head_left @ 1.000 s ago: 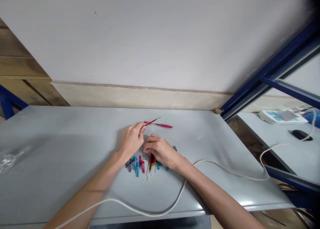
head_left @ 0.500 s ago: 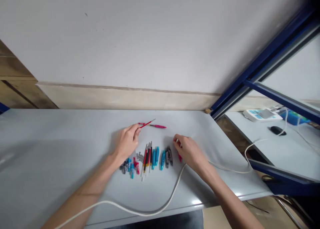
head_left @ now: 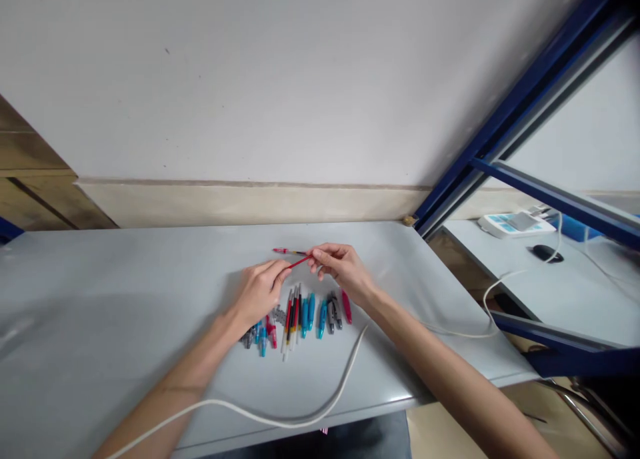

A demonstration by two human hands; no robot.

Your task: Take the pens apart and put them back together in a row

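Hands meet over grey table [head_left: 125, 292]: left hand [head_left: 257, 293] pinches red refill [head_left: 299, 262], right hand [head_left: 343, 269] closes on its tip. One pink pen [head_left: 285, 251] lies assembled; loose pen parts [head_left: 300, 315] remain unassembled.

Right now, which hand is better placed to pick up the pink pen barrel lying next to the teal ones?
Right. The right hand hovers just above the pink barrel, while the left hand pinches the red refill and sits over the caps.

No readable text, label or number anywhere
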